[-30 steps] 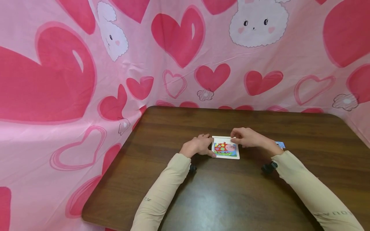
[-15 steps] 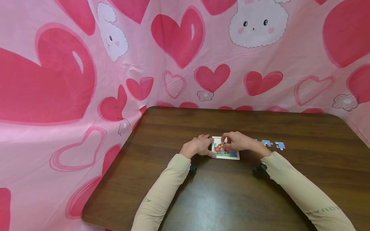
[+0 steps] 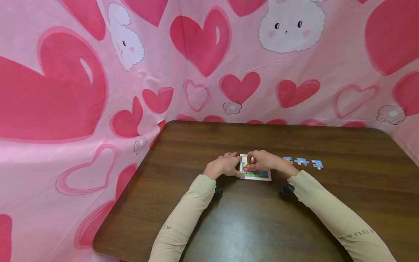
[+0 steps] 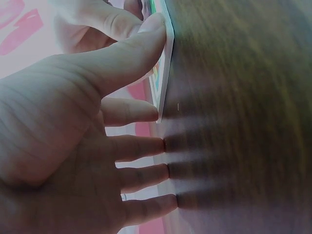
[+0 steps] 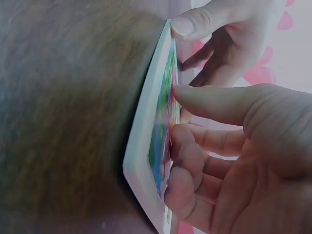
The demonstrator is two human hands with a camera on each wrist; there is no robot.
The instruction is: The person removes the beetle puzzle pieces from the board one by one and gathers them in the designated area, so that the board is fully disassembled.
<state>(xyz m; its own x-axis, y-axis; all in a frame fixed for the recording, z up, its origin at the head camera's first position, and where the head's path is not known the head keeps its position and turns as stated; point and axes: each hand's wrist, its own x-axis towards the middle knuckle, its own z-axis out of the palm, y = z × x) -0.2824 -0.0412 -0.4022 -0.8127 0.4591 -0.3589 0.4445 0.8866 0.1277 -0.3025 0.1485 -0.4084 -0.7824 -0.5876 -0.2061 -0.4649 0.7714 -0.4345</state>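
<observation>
A white-framed jigsaw tray point(image 3: 260, 179) lies flat on the table, its colourful picture partly hidden by my right hand. A white bare strip shows along the far side. My left hand point(image 3: 226, 165) stands at the tray's left edge with fingers fairly straight, fingertips on the tabletop. In the left wrist view its thumb point(image 4: 146, 36) presses the tray rim. Over the left part of the picture, my right hand point(image 3: 266, 161) bends its fingers down. The right wrist view has its thumb point(image 5: 204, 100) and forefinger tips touching the puzzle surface; I cannot tell whether they pinch a piece.
Three loose blue jigsaw pieces lie in a row right of the tray: one partly hidden point(image 3: 288, 159), a middle piece point(image 3: 301, 161) and a right piece point(image 3: 317, 164). The brown wooden table point(image 3: 229, 222) meets a pink heart-printed cloth point(image 3: 196, 98) behind and at left.
My right hand has moved left across the tray, from its far right side to the left part of the picture, uncovering the loose pieces. The left hand and tray have stayed put.
</observation>
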